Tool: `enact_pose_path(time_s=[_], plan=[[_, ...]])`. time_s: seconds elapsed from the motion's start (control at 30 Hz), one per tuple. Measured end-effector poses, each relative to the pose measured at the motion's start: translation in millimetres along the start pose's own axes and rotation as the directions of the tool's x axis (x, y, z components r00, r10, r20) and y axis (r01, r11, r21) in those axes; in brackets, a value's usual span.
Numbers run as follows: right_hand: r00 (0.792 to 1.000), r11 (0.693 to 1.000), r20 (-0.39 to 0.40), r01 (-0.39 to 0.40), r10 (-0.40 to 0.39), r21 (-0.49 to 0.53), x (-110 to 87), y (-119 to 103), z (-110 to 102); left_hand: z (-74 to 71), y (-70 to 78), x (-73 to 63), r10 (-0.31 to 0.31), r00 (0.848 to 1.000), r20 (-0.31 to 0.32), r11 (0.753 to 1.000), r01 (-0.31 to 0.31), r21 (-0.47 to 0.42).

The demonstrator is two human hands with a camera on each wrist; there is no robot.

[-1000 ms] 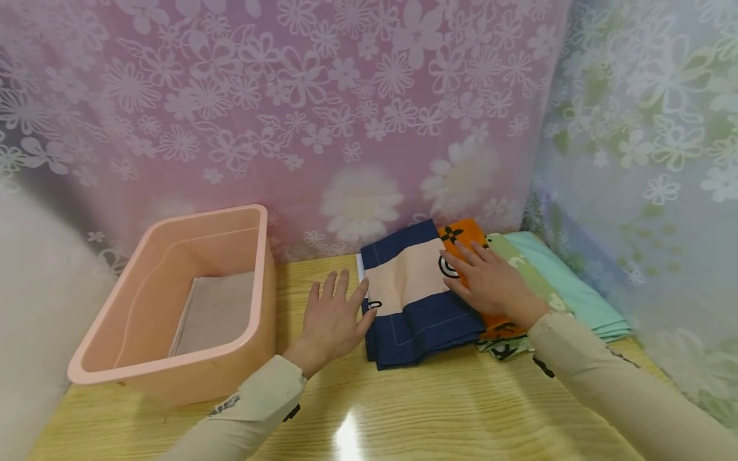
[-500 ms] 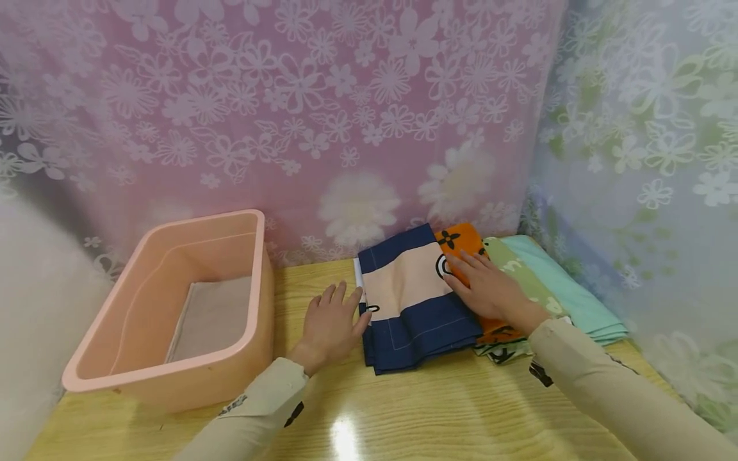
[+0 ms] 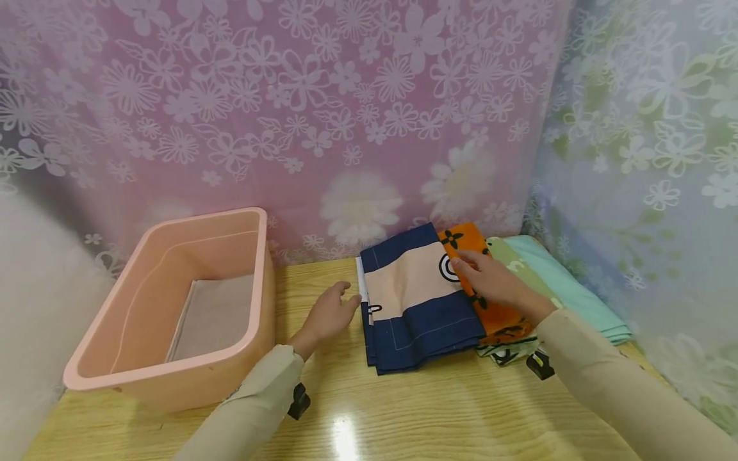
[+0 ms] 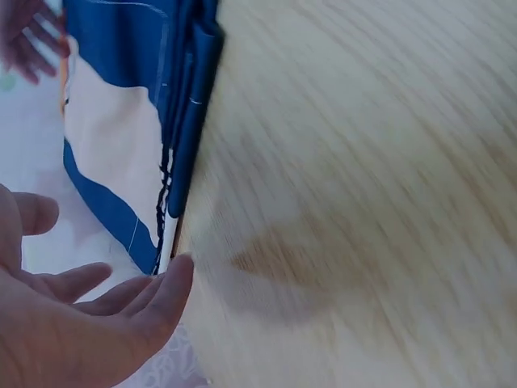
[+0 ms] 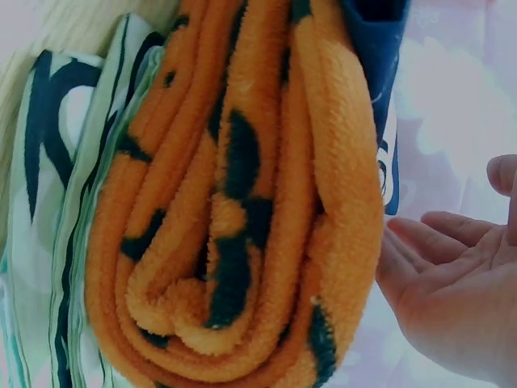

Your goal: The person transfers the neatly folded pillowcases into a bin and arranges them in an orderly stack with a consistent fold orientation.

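A folded navy and pale-pink cloth (image 3: 406,278) lies on the wooden table, overlapping a folded orange fleece with dark flower prints (image 3: 468,238). My left hand (image 3: 327,314) is at the navy cloth's left edge, fingers loosely bent. In the left wrist view, fingertips of the left hand (image 4: 89,323) come close to the cloth's white-trimmed corner. Over the orange fleece is my right hand (image 3: 490,278), fingertips by the navy cloth's right edge. The right wrist view has the right hand (image 5: 456,279) beside the fleece's thick rolled folds (image 5: 242,202), with nothing gripped. Neither palm holds anything.
At the left stands a pink plastic basin (image 3: 261,314) with a folded grey cloth (image 3: 216,314) inside. A green patterned cloth (image 3: 510,259) and a mint cloth (image 3: 562,282) lie under and beside the fleece at right. A pink flowered curtain (image 3: 288,128) hangs behind the table.
Both hands have gone from flat with fingers spread to turned more on edge, fingers drawn together and bent. The cloths and basin have stayed in place.
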State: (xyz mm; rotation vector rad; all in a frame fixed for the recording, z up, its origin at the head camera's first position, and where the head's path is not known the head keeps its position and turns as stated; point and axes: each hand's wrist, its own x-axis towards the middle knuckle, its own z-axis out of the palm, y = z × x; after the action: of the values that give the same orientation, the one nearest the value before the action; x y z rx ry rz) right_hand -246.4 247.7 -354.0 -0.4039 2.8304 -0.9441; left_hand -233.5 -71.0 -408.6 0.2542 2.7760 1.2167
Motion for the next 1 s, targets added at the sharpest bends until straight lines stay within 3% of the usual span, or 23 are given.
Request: enact_pose_path(time_s=[0.17,0.37,0.8,1.0], plan=[[0.999,0.996,0.013,-0.035,0.034,0.077,4.5,2,-2,0.2,-0.7,4.7,-0.112,0.99,0.084,0.975,0.126,-0.186],[0.991,0.965,0.092,-0.117,0.098,0.234,9.1,2,0,3.5,-4.7,10.8,-0.218,0.969,0.12,0.889,0.248,-0.385],[0.979,0.928,0.13,-0.192,0.158,0.32,15.1,7,2,5.8,-6.9,18.4,-0.288,0.939,0.188,0.713,0.342,-0.612],[0.968,0.916,0.14,-0.245,0.211,0.318,20.9,8,4,11.2,-2.0,21.1,-0.332,0.922,0.198,0.665,0.378,-0.644]])
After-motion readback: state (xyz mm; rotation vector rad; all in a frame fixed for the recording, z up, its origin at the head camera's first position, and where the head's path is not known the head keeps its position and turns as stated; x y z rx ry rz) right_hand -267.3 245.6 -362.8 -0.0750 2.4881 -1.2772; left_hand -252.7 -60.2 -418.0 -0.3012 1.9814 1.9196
